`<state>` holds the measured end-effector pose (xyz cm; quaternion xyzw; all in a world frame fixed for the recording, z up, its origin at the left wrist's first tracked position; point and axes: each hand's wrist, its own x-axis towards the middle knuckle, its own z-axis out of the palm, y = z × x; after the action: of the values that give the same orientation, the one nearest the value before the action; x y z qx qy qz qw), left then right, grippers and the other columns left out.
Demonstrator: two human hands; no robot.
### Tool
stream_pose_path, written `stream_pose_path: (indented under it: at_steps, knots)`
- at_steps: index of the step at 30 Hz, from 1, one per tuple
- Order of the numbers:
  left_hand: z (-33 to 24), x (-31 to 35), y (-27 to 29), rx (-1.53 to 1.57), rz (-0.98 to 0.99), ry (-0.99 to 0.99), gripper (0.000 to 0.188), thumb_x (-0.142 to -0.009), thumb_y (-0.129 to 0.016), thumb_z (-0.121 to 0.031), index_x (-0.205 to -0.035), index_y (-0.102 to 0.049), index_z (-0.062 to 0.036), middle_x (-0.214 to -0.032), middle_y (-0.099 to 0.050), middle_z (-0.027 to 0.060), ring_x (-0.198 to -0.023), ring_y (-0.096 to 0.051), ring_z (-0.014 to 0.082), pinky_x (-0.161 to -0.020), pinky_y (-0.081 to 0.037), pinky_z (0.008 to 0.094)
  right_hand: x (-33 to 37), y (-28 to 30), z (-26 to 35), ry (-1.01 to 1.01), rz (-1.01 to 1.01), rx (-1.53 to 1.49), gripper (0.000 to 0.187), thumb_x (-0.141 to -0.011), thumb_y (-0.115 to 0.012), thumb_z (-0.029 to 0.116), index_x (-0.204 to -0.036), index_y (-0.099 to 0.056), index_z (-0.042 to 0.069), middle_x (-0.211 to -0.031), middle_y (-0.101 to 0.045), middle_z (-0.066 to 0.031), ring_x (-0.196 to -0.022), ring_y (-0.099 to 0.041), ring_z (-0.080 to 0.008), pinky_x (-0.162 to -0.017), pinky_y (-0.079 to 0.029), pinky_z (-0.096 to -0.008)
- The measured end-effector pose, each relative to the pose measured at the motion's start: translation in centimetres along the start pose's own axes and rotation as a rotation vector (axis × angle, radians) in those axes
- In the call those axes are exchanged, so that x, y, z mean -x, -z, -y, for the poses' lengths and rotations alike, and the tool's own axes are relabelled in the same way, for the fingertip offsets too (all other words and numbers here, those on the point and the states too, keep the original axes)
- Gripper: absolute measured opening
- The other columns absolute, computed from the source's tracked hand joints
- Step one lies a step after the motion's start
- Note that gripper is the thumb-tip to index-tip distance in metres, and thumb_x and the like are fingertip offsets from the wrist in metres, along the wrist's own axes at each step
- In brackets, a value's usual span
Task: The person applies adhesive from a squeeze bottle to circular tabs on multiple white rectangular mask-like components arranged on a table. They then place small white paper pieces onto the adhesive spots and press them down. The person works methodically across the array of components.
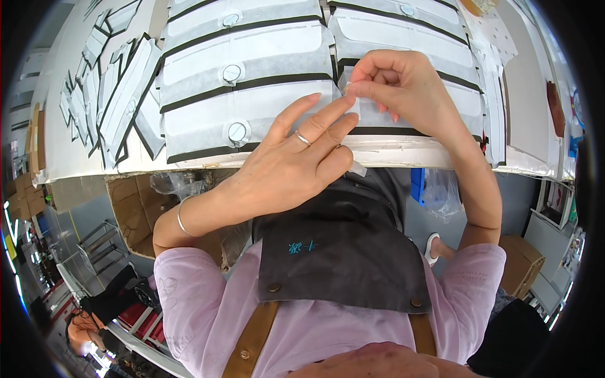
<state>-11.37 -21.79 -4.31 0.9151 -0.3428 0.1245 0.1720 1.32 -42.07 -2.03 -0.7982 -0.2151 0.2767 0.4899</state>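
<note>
I see the person's left hand (305, 151) angled toward two o'clock, back upward, fingers spread and one curled, while the right hand (403, 85), turned toward nine o'clock, pinches thumb and forefinger together beside the left fingertips (348, 101).

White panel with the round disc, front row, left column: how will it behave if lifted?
Probably light and a bit floppy: the white panel looks like thin sheet. It may sag near the round disc, which looks thicker than the sheet around it. Unlikely to roll, since it lies flat.
</note>
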Motion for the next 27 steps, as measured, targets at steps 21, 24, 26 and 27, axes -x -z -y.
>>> stream_pose_path:
  at_steps: [21, 24, 26, 27]
  knots:
    - [1.7, 2.1, 2.9, 0.273, -0.239, 0.282, 0.019, -0.087, -0.071, 0.004, -0.101, -0.063, -0.0062, -0.108, -0.076, 0.0107, -0.106, -0.069, 0.0282, -0.087, -0.051, 0.0379, 3.3, -0.6, -1.6, 0.631, -0.2, 0.727, 0.037, -0.078, -0.066, -0.001, -0.113, -0.073, 0.007, -0.104, -0.066, -0.0043, -0.088, -0.069, -0.0225, -0.064, -0.057, -0.0332]
    - [1.9, 2.8, 3.1, 0.248, -0.225, 0.265, 0.014, -0.091, -0.07, 0.001, -0.101, -0.063, -0.0053, -0.1, -0.076, 0.0096, -0.096, -0.069, 0.0258, -0.08, -0.053, 0.0333, 4.2, -0.8, -1.4, 0.622, -0.194, 0.751, 0.041, -0.075, -0.065, -0.006, -0.113, -0.075, 0.006, -0.104, -0.066, -0.006, -0.085, -0.068, -0.0231, -0.065, -0.056, -0.0335]
    - [1.8, 3.2, 2.9, 0.281, -0.231, 0.277, 0.014, -0.092, -0.071, 0.001, -0.102, -0.064, -0.0052, -0.098, -0.076, 0.0096, -0.094, -0.07, 0.0247, -0.078, -0.054, 0.0325, 4.8, -1.1, -1.1, 0.62, -0.187, 0.802, 0.044, -0.073, -0.064, -0.008, -0.113, -0.076, 0.006, -0.104, -0.066, -0.0063, -0.083, -0.066, -0.0228, -0.066, -0.056, -0.0335]
    - [1.8, 3.3, 2.8, 0.308, -0.242, 0.285, 0.014, -0.092, -0.071, 0.001, -0.102, -0.065, -0.005, -0.097, -0.075, 0.0096, -0.092, -0.07, 0.0237, -0.077, -0.054, 0.0318, 4.9, -1.1, -1.0, 0.627, -0.185, 0.837, 0.046, -0.072, -0.064, -0.008, -0.114, -0.076, 0.006, -0.104, -0.066, -0.0057, -0.083, -0.065, -0.0223, -0.065, -0.056, -0.0332]
